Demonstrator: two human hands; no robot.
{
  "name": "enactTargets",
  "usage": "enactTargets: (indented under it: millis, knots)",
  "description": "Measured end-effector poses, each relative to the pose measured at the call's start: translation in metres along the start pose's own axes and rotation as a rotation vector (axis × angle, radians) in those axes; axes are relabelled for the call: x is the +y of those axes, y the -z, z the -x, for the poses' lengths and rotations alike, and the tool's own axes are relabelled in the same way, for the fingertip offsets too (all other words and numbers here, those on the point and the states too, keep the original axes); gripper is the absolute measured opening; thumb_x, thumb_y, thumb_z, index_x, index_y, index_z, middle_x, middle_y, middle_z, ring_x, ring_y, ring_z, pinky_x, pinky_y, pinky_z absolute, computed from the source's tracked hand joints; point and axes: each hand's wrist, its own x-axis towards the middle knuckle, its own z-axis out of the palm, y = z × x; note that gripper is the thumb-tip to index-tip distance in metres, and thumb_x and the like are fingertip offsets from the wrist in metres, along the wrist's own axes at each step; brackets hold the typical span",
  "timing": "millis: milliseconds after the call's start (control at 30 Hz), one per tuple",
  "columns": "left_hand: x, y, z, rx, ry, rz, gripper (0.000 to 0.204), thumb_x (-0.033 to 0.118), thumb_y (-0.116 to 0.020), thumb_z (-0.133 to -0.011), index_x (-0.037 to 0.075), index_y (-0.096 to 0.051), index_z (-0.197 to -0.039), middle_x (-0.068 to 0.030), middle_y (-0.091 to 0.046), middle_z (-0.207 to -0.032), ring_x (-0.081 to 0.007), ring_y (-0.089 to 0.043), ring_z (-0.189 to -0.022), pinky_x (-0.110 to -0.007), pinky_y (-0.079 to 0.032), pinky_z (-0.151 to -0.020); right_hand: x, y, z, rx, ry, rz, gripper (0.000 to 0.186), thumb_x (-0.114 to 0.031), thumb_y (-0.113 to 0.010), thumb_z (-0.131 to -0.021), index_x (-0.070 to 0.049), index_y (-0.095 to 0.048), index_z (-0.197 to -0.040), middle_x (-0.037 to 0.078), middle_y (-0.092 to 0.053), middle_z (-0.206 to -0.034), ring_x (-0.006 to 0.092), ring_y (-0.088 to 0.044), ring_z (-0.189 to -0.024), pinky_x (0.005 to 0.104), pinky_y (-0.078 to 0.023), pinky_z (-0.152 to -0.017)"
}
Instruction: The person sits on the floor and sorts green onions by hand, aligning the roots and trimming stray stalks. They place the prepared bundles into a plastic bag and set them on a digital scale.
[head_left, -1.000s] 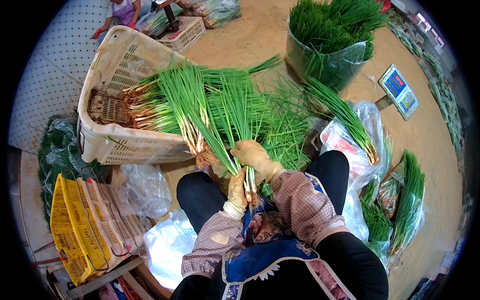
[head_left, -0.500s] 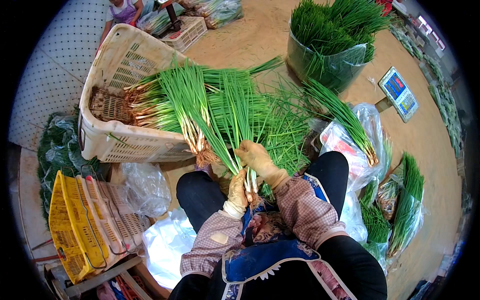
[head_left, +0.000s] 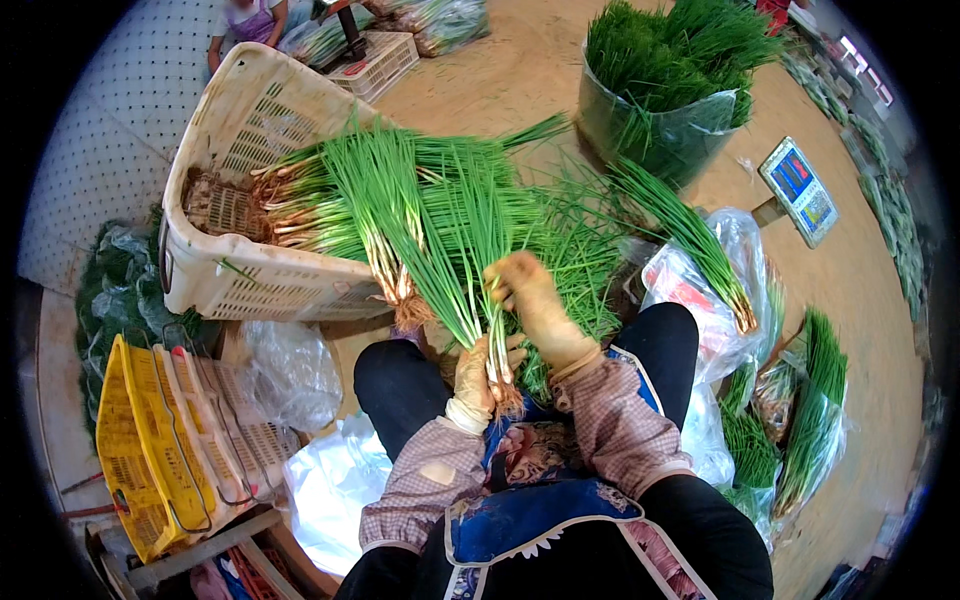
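Left grip (head_left: pixel 473 378): gloved, fingers closed around the white lower stems of a few green onions (head_left: pixel 497 345), just above the roots.
Right grip (head_left: pixel 535 305): gloved, just right of those stems, fingers curled and thumb apart from them; cannot tell whether a leaf is caught between the fingers.
Held green onions: in front of the person, between the knees, roots near, green tops pointing far and slightly left.
Sleeves: checked covers (head_left: pixel 430 480) on both forearms, a pale patch on the left one.
Root-end bunch (head_left: pixel 395 275): just left of the held stems, laid over other onions, brown roots at its near end.
Large crate (head_left: pixel 290 285): off-white, to the left, tipped on its side, with a pile of green onions (head_left: pixel 320 235) reaching out to the right.
Leaf scraps (head_left: pixel 580 270): loose and green, beyond the right grip.
Right side: another bunch (head_left: pixel 690 240) lies on clear plastic bags (head_left: pixel 740 245); nearer, bagged onions (head_left: pixel 815 400) rest on the tan floor (head_left: pixel 860 320).
Far right: a tall clear bag (head_left: pixel 655 145) packed with greens, and a scale display (head_left: pixel 800 190).
Near left: a yellow crate (head_left: pixel 135 450) beside a pale crate (head_left: pixel 240 435).
Far left: a co-worker (head_left: pixel 255 25) in a purple apron, beyond the large crate.
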Motion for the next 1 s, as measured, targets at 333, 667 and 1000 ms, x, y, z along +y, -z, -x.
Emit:
enactTargets:
  millis: [333,667,1000]
  knots:
    - [-0.002,-0.008,0.002,0.018,-0.095,-0.027,0.035,0.018,-0.042,-0.099,0.005,-0.039,-0.131,-0.0243,-0.056,-0.121,-0.0298,-0.067,-0.089,-0.032,-0.061,-0.06,0.042,0.083,-0.003,-0.033,-0.29,0.417,0.032,-0.031,-0.056,-0.091,0.001,-0.057,-0.096,0.011,-0.066,-0.087,0.0184,-0.063,-0.069,0.0301,-0.05,-0.069]
    - [0.0,-0.011,0.009,0.239,-0.012,-0.339,0.012,0.011,-0.052,-0.093,0.007,-0.047,-0.104,-0.0111,-0.061,-0.069,-0.0131,-0.049,-0.042,-0.021,-0.031,-0.029,0.019,0.011,0.015,0.009,0.192,1.228,0.049,-0.036,-0.071,-0.077,-0.001,-0.056,-0.108,0.015,-0.062,-0.093,0.0295,-0.062,-0.085,0.0388,-0.049,-0.074]
    - [-0.002,-0.011,0.007,0.274,-0.082,-0.361,0.016,0.003,-0.059,-0.088,0.007,-0.052,-0.101,-0.0011,-0.056,-0.067,-0.0098,-0.049,-0.045,-0.022,-0.038,-0.037,0.048,0.018,0.006,-0.189,0.335,1.275,0.024,-0.022,-0.067,-0.08,-0.004,-0.062,-0.095,0.014,-0.062,-0.092,0.0311,-0.06,-0.086,0.0387,-0.048,-0.076]
